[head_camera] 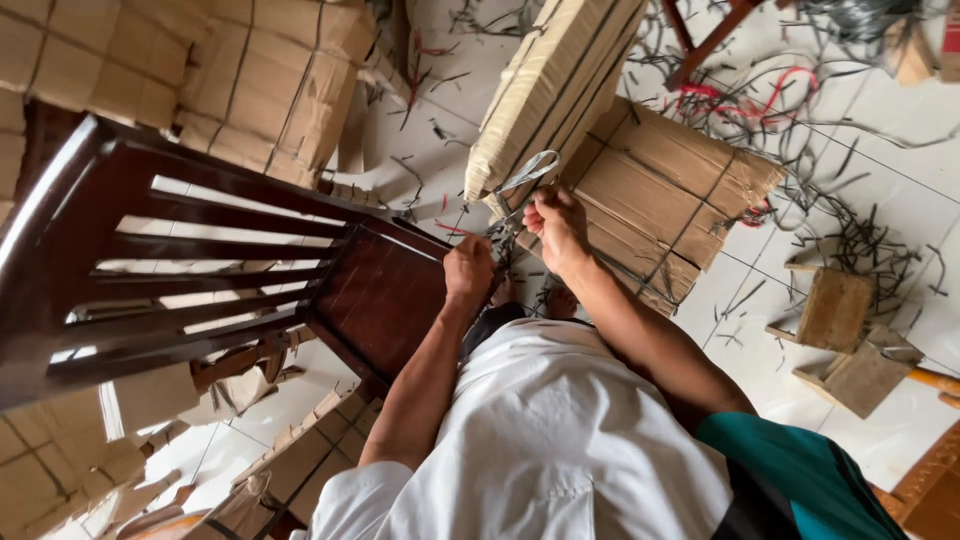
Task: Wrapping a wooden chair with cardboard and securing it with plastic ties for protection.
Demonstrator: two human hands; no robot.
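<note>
1. On the left of the head view, a dark wooden chair [200,260] lies tipped, its slatted back and glossy brown seat panel facing the camera. Stacked bundles wrapped in tan corrugated card [250,80] sit behind it.
2. At centre, the left hand [468,272] is closed in a fist at the chair seat's edge, fingers curled together. What it grips cannot be told.
3. Just beside it, the right hand [558,228] has its fingers wrapped around the handles of steel scissors [525,175], blades pointing up against a card-wrapped bundle [550,90] bound with thin dark straps.
4. Further right lie a second strapped bundle [670,200], small wooden blocks [838,310] and a scatter of cut black and red strapping [860,240] across the white tiled floor [900,150].
5. Risk, judged: the blades work close to the left hand and could nick it if they slip off the taut strap. A released strap may whip back. The leaning bundle could topple. Loose strapping underfoot is a trip hazard.
</note>
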